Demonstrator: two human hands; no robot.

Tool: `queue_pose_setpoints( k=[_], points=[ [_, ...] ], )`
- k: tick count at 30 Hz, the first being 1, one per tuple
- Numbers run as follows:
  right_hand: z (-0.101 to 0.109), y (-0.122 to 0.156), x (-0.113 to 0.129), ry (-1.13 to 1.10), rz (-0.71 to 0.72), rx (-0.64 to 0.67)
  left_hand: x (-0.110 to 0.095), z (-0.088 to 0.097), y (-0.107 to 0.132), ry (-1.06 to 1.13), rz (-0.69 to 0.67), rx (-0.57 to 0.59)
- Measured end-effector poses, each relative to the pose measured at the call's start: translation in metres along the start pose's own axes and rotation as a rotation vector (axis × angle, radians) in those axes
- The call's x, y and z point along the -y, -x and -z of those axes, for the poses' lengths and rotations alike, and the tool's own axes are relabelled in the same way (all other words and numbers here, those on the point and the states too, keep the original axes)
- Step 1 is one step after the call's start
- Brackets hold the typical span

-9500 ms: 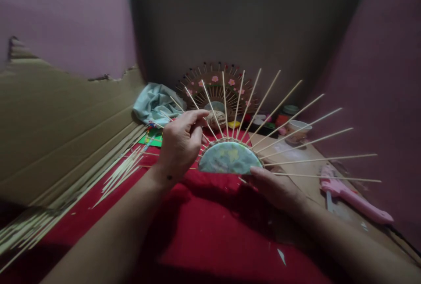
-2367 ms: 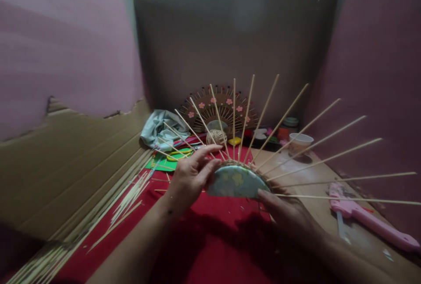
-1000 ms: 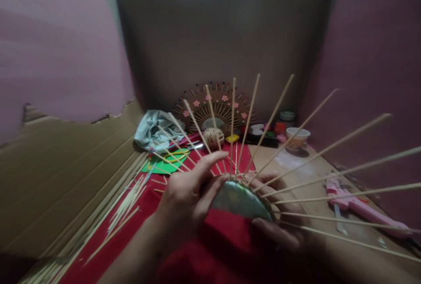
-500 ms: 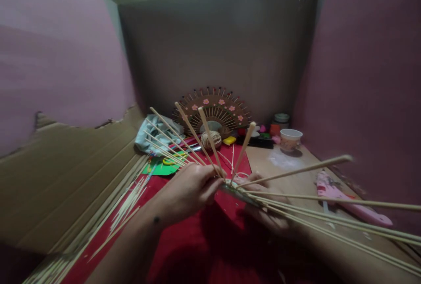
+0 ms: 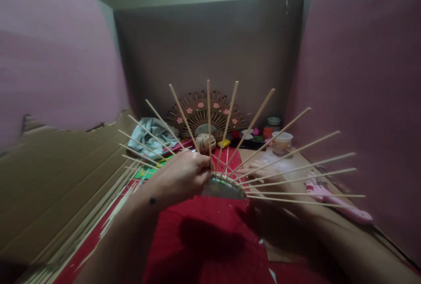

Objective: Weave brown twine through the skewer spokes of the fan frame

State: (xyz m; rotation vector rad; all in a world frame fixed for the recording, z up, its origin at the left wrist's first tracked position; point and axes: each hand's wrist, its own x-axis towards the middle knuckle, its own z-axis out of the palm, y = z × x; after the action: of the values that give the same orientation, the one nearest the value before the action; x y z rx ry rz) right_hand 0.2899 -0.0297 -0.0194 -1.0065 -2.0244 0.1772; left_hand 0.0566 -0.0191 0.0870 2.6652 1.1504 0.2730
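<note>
My left hand is closed on a half-round fan frame, gripping it near the left part of its pale curved base. Thin wooden sticks spread out from that base like rays, to the left, up and to the right. Behind the right-hand sticks lies my right hand, low over the table and apart from the base. Its fingers look stretched out toward the left, partly covered by the sticks. A ball of twine sits beyond the frame, with a loose strand near my right fingertips.
A finished-looking fan with pink flowers leans at the back wall. A paper cup and pink glue gun stand right. Crumpled cloth lies left, by a cardboard sheet. Loose sticks lie along the red cloth.
The fan frame has turned to face me more squarely, its sticks now fanned upright. My right hand has come off the base and sits behind the sticks. My left hand keeps its hold.
</note>
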Motion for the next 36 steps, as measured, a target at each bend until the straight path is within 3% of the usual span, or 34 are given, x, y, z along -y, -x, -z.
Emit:
queue_pose_setpoints(
  k=[1,3,6,11,15,21,25,29,36],
  points=[
    [0.006,-0.002,-0.005,-0.004,-0.006,-0.002,0.000,0.000,0.001,-0.011,0.005,0.015],
    [0.020,-0.006,-0.012,-0.035,-0.102,-0.139,0.000,-0.002,0.002,-0.019,0.009,0.059],
    [0.039,-0.011,-0.015,-0.223,-0.193,-0.267,-0.001,-0.007,0.001,-0.018,0.005,0.117],
    [0.057,-0.012,0.001,-0.696,-0.440,-0.173,-0.005,-0.016,-0.007,-0.043,0.003,0.186],
    [0.060,-0.013,0.008,-0.862,-0.402,-0.091,-0.007,-0.025,-0.014,-0.089,-0.012,0.224],
    [0.063,-0.021,0.008,-0.844,-0.303,-0.111,-0.001,-0.030,-0.021,-0.111,-0.011,0.264],
    [0.067,-0.034,0.012,-0.816,-0.323,-0.105,0.003,-0.028,-0.025,-0.133,0.002,0.301],
    [0.073,-0.054,0.016,-0.812,-0.385,-0.031,0.004,-0.027,-0.026,-0.067,0.047,0.341],
    [0.088,-0.079,0.019,-0.690,-0.367,0.207,0.015,-0.033,-0.031,0.087,0.065,0.438]
  ],
)
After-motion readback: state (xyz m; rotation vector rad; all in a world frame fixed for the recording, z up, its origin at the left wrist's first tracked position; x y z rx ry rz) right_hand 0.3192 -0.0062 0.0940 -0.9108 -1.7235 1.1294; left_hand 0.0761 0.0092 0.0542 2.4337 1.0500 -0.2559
